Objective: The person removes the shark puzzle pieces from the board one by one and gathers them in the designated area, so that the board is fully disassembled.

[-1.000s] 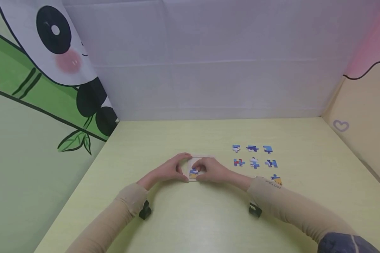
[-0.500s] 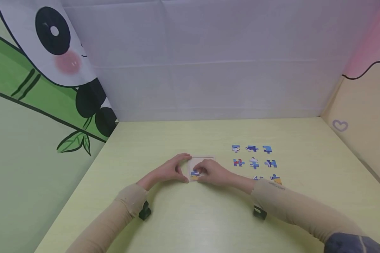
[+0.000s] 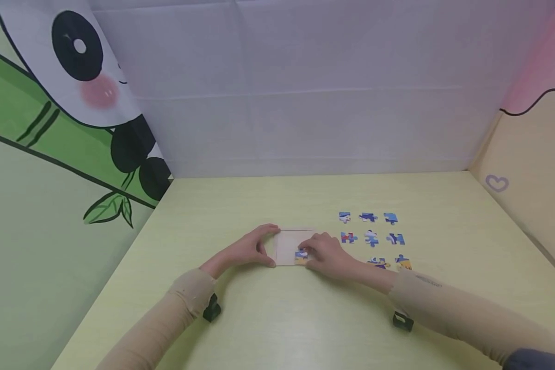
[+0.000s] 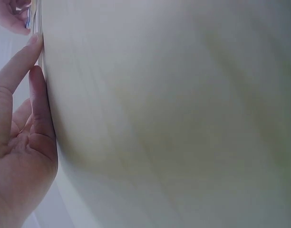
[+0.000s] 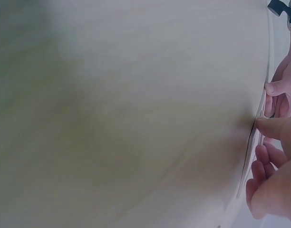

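Note:
A small pale square puzzle tray [image 3: 287,237] lies on the table. My left hand [image 3: 248,247] holds it by its left side, with fingertips at the far corner and the thumb at the near one. Over the tray's near right part, my right hand [image 3: 331,257] pinches a blue, white and orange jigsaw piece [image 3: 300,257] between thumb and fingers. Whether the piece lies flat on the tray floor, I cannot tell. In the left wrist view, the left thumb [image 4: 23,61] touches the tray's edge. The right wrist view has the right hand [image 5: 276,171] at the opposite side.
Several loose jigsaw pieces [image 3: 371,238] lie in rows right of the tray, close to the right forearm. The pale yellow table [image 3: 277,318] ends at a white cloth backdrop [image 3: 305,123]. Painted panels stand at left and right.
My right hand has slid the jigsaw piece rightward, from the tray's near left corner to its near right part. The right forearm has uncovered more of a nearby loose piece. My left hand stays put.

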A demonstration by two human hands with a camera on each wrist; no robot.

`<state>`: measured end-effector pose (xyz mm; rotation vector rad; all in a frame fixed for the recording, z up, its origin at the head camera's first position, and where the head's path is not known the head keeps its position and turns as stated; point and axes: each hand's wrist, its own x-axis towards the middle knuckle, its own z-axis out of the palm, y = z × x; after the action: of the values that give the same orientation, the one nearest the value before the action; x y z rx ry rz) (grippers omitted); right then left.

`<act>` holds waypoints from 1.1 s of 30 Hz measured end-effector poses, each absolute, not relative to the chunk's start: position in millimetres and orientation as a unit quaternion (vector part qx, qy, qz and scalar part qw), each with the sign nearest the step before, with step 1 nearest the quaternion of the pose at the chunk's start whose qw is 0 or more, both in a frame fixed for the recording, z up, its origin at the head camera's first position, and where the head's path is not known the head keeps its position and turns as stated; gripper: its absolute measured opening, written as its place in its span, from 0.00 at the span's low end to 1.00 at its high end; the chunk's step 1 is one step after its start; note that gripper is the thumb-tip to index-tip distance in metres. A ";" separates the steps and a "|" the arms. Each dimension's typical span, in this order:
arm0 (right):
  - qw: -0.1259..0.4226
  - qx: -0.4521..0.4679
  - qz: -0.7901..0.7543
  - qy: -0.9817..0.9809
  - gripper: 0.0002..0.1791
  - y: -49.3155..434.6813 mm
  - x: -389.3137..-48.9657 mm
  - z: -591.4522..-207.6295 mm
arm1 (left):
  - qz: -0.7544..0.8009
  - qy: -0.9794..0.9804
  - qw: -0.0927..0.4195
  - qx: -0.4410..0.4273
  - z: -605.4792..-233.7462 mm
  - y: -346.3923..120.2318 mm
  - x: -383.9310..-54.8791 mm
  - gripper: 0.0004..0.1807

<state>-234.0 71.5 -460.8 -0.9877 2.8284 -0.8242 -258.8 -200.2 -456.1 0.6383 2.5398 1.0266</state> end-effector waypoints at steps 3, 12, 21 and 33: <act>-0.002 -0.307 -0.265 0.914 0.22 79.2 -230.3 -461.9 | 0.357 0.892 0.166 0.220 -457.6 -200.6 -259.3 0.50; -0.034 -0.273 -0.280 0.920 0.24 111.0 -222.2 -462.7 | 0.366 0.887 0.163 0.231 -458.7 -202.3 -259.9 0.50; -0.058 -0.262 -0.271 0.925 0.22 144.0 -220.1 -466.2 | 0.361 0.888 0.164 0.233 -461.2 -203.7 -262.4 0.51; -0.062 -0.262 -0.255 0.929 0.22 174.8 -216.5 -463.9 | 0.360 0.888 0.165 0.233 -457.1 -202.9 -261.0 0.50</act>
<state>-216.5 174.8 -463.9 -0.8583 3.0374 -0.8343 -261.0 -202.9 -457.1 0.6636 2.5311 1.0255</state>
